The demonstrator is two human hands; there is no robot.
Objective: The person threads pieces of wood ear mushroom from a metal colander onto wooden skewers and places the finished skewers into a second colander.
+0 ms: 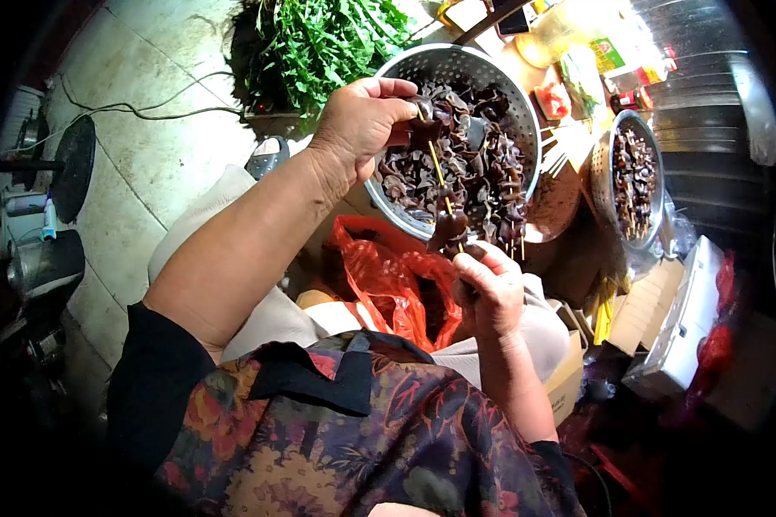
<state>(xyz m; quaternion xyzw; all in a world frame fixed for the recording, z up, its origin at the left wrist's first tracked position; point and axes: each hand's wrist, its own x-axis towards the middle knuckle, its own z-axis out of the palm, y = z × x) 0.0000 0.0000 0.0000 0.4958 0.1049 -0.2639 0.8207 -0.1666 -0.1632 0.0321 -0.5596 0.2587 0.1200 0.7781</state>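
Note:
A thin bamboo skewer [435,162] slants across the front of a perforated metal colander [533,121], with dark wood ear mushroom pieces [448,228] threaded on its lower part. My right hand [493,289] is closed around the skewer's lower end, just below those pieces. At the upper end, my left hand [353,129] pinches another wood ear mushroom [423,129] against the stick; its fingertips are partly hidden. Loose wood ear mushrooms [414,177] fill the colander behind, and finished-looking skewers [509,194] lie along its right side.
A second colander [612,172] with loaded skewers stands at right. Bare sticks [562,142] lie between the two. A red plastic bag [388,276] sits between my knees. Leafy greens [328,43] are at the top, with a cable [155,112] on the tiled floor. A white foam box [681,319] is at right.

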